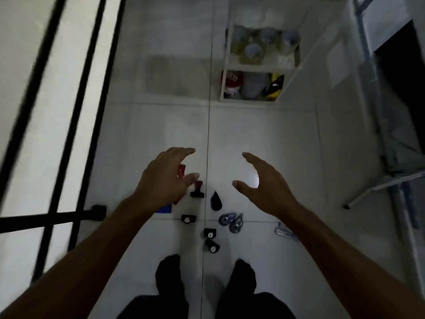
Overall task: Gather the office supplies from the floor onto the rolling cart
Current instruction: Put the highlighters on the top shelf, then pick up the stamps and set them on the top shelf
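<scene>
Standing over the tiled floor (264, 139), looking down at socked feet (170, 277). Reaching both arms forward, holding nothing. Left hand (165, 178) hovering with fingers spread and loosely bent, right hand (259, 183) hovering the same way, thumb apart from fingers, palms facing each other. Neither touching any item.

Judging progress: barely started, if at all. Supplies all lying on the floor between hands and feet. Red item (181, 171) partly hiding under the left hand, too blurred to name. Blue flat item (164, 208) peeking out below the left wrist. Black-and-red stamp (197, 191) standing just beside them. Black teardrop-shaped item (216, 200) sitting near the tile seam. Three small black blocks (188, 218) trailing toward the feet, likely stamps or sharpeners, not telling which. Two clear-blue tape dispensers (231, 222) lying touching each other right of the seam. Pale clip-like item (284, 233) half hiding behind the right forearm.

Rolling cart: not identifying for sure. Black-framed structure (69, 139) running along the left edge, possibly the cart, not confirming. White shelf unit (259, 67) standing further ahead, holding jars and caps, well apart from the supplies.

Remaining: picking up every item and moving all of it onto the cart. Nothing visibly placed yet.
</scene>
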